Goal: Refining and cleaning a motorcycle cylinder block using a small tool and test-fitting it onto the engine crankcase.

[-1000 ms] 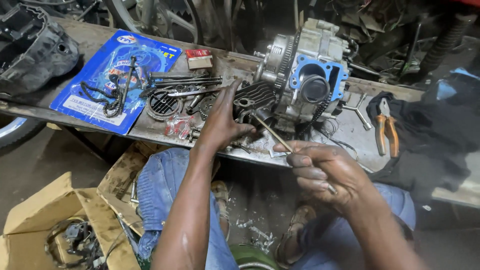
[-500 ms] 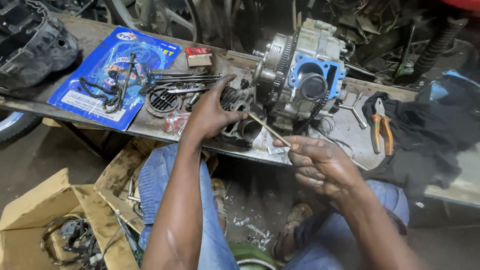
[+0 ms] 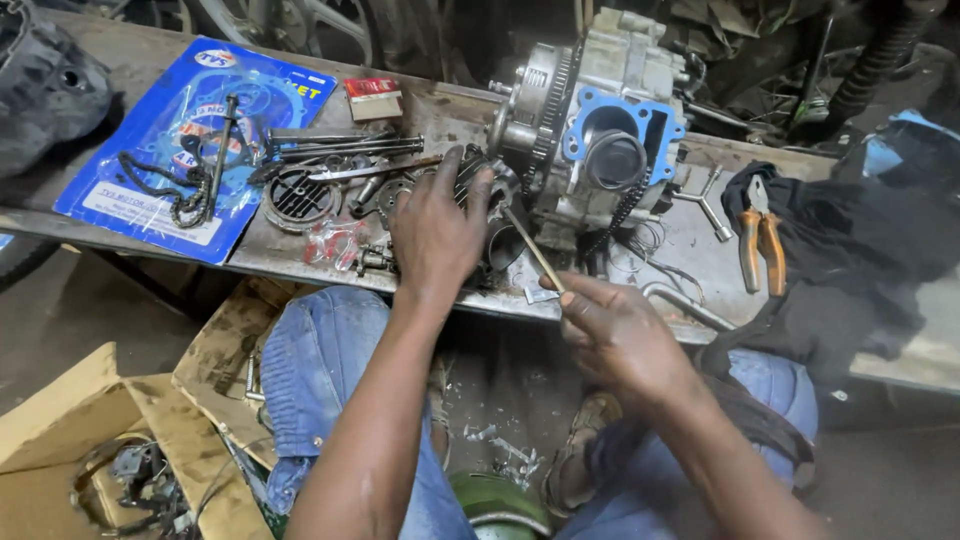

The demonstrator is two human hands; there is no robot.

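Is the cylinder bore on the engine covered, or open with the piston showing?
Open. The engine has no head fitted: its blue gasket is exposed and the round piston shows bare inside it.

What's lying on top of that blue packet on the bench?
On the blue packet lie a black chain and a dark metal rod. Beneath them, gasket shapes show through the wrapper; whatever lies under the packet is covered.
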